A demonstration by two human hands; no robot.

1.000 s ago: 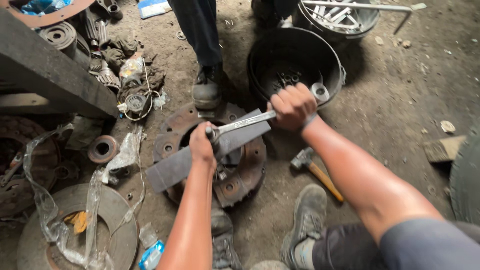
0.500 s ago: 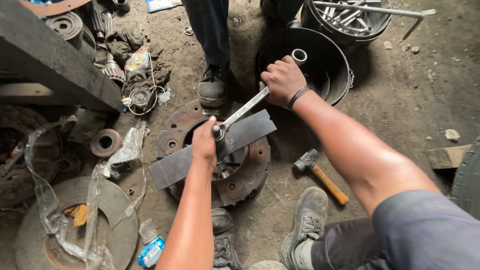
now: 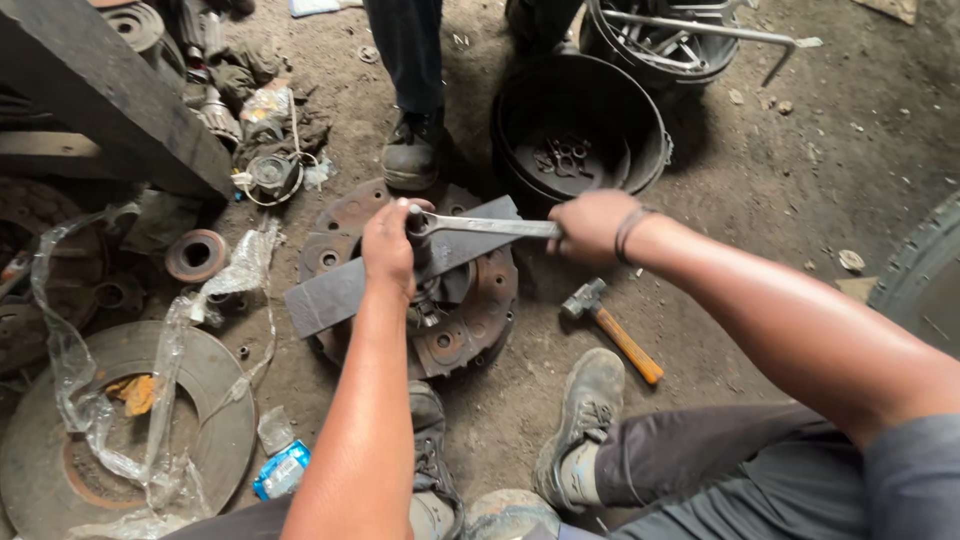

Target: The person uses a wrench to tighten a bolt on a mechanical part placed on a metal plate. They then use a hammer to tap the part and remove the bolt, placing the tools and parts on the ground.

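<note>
The left hand presses the wrench head onto a bolt at the clutch pressure plate's centre, on the floor. The right hand has its grip closed around the handle end, mid-turn; judging by this, the next swing needs steady downward pressure.

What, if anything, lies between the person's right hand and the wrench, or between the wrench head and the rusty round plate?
Nothing separates the right hand from the wrench; it grips the handle. At the head, the left hand and a flat steel bar cover the rusty plate.

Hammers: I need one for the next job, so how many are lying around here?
1. The hammer, with an orange handle, lies on the dirt right of the rusty round plate; others may be hidden.
</note>
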